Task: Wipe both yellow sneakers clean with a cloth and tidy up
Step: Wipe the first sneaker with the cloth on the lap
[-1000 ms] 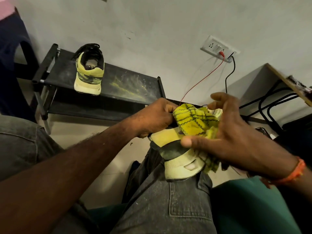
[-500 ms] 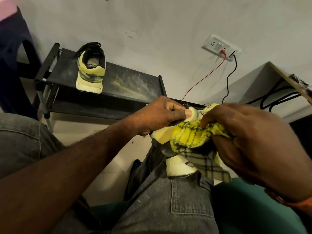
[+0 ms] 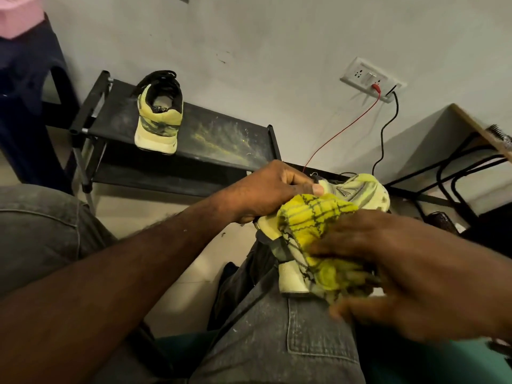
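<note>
Two hands work at centre right: the left hand (image 3: pixel 273 189) grips one yellow sneaker (image 3: pixel 365 191) on the lap, the right hand (image 3: pixel 401 273) clutches the cloth (image 3: pixel 313 217) against it. Second sneaker (image 3: pixel 159 117) stands on the black shelf (image 3: pixel 227 137), upper left.

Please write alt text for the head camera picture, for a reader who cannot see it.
A person's left hand grips a yellow sneaker on their lap while the right hand presses a yellow checked cloth against it. The second yellow sneaker stands on a dusty black shoe rack by the wall.
</note>
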